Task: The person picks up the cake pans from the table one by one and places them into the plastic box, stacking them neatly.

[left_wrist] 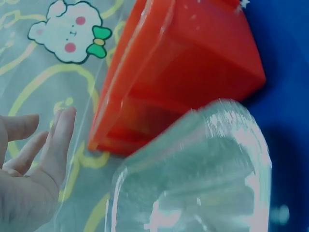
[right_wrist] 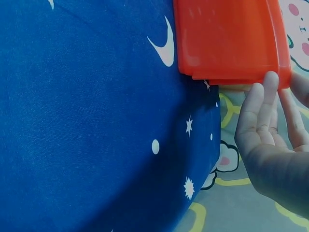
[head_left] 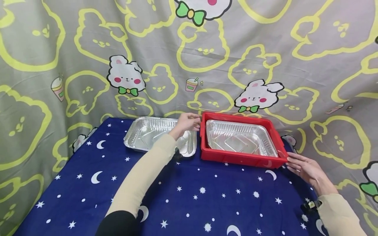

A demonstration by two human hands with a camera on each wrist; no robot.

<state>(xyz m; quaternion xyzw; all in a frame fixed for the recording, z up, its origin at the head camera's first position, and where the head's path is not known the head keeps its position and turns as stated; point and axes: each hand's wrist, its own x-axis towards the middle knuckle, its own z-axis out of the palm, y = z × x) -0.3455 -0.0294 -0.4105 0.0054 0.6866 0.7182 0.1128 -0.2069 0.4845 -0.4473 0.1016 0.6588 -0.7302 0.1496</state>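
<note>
A red plastic bin (head_left: pixel 236 158) stands at the back right of the table, with a foil tray (head_left: pixel 239 139) inside it. Beside the bin, on the left, lies a second foil tray (head_left: pixel 147 136) on the cloth. My left hand (head_left: pixel 187 123) hovers over that tray's right end, close to the bin's left end. In the left wrist view this hand (left_wrist: pixel 36 169) has loosely bent fingers, apart from the bin, and holds nothing. My right hand (head_left: pixel 307 172) touches the bin's right front corner. Its fingers (right_wrist: pixel 253 108) are nearly straight against the bin's end in the right wrist view.
A dark blue cloth (head_left: pixel 189 203) with white moons and stars covers the table. Right behind the bin and tray hangs a grey curtain (head_left: pixel 165 49) with yellow cartoon outlines. In the right wrist view the table's edge runs close to my right hand.
</note>
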